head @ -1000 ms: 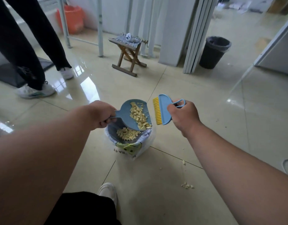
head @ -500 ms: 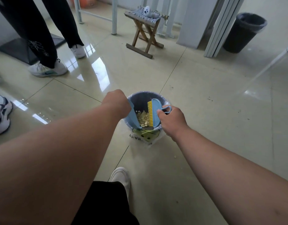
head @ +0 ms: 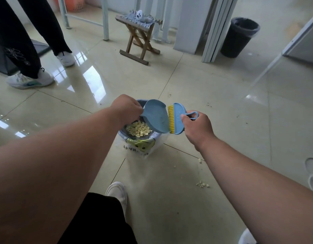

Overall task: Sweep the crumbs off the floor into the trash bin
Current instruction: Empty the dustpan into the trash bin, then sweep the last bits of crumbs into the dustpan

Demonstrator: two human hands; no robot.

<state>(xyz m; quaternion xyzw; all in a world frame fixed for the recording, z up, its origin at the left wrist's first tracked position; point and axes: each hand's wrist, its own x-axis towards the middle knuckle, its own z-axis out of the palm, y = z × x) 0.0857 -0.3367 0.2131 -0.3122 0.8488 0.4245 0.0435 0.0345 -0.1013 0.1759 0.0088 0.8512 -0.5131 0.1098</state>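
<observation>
Many pale yellow crumbs (head: 138, 129) heaped inside the small bin (head: 134, 140).

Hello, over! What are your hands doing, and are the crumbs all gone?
Left hand holds empty dustpan over bin. Right hand grips brush. Crumbs left on floor. Nothing blocking.

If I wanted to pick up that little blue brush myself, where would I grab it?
Probably by the loop handle, coming from the side away from the bristles. The brush narrows there into a finger-sized ring, and the right hand already grips it there, bristles facing the dustpan.
</observation>
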